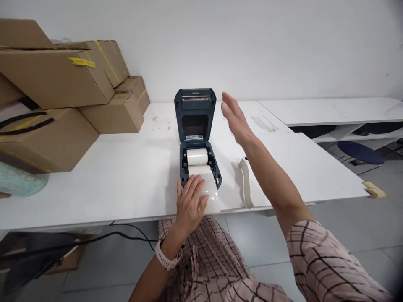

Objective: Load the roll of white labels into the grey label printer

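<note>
A dark label printer [183, 167] stands on the white table with its lid [195, 110] raised. Inside lies a white label roll [197, 157], and a strip of labels [210, 193] runs from it over the printer's front edge. My left hand [190, 201] lies flat on the left part of this strip, fingers stretched out and slightly apart. Beside the raised lid, to its right, my right hand [234, 116] is up in the air with its fingers extended and nothing in it. A curled paper strip [246, 183] rests on the table right of the printer.
Cardboard boxes [59, 79] are stacked at the left, with a pale green patterned item [22, 179] in front. The white table's [126, 188] front edge runs close to my body. A blue stool [360, 152] stands at the far right. Black cables [116, 233] hang below the table.
</note>
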Demonstrator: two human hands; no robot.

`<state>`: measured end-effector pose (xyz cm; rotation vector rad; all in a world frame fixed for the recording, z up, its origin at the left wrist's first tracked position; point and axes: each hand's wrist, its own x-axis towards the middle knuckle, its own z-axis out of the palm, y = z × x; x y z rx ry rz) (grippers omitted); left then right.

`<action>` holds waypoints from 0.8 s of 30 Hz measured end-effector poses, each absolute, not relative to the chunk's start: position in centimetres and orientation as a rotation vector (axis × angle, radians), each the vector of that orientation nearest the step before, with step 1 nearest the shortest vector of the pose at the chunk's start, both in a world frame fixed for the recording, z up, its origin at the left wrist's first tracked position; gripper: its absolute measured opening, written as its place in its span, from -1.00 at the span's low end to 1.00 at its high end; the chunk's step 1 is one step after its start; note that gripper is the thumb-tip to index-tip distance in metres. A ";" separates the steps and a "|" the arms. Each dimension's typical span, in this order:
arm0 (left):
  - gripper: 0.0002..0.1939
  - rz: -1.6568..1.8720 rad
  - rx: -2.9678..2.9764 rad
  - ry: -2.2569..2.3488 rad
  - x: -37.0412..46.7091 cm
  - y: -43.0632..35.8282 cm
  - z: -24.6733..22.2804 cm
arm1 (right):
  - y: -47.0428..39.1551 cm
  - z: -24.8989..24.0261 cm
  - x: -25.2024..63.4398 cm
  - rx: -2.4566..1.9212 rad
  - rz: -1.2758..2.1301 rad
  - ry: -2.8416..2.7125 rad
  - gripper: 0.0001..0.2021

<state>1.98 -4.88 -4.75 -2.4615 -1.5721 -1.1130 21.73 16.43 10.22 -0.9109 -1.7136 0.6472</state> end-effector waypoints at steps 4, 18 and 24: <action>-0.51 -1.108 -2.478 -1.581 1.7 -4.9 -4.3 | 24.4 11.2 19.3 -0.906 0.869 -1.658 -0.20; -0.51 -2.394 -1.676 -1.940 0.4 -5.2 -2.1 | 3.9 4.3 18.8 -0.958 0.533 -1.502 -0.71; -0.12 -2.655 -1.711 -2.455 0.3 -1.9 0.2 | 2.2 -0.6 18.1 -1.043 0.946 -1.215 -0.27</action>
